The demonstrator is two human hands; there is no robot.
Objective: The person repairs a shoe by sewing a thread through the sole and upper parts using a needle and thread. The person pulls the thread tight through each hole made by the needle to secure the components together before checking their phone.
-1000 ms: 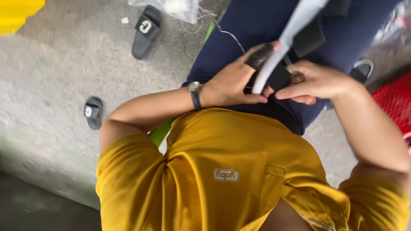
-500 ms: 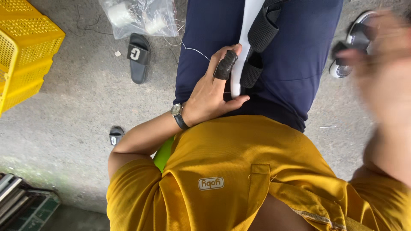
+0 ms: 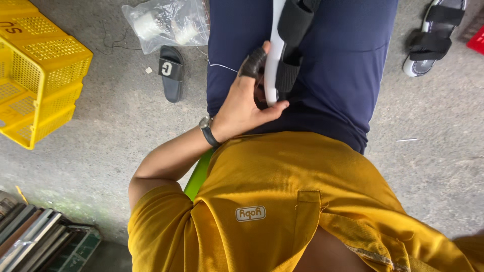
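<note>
A grey concrete floor (image 3: 111,131) carries a yellow plastic crate (image 3: 38,75), a clear plastic bag (image 3: 166,22), a black slide sandal (image 3: 171,73) and a black-strapped sandal (image 3: 433,38).

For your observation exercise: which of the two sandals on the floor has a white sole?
The strappy sandal at upper right; the slide near the plastic bag is all dark.

yellow crate (image 3: 40,75), navy trousers (image 3: 343,65), mustard shirt (image 3: 282,201), black sandal (image 3: 171,73)

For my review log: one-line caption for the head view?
Left hand grips a white strip with black straps on the lap; right hand out of view.
</note>
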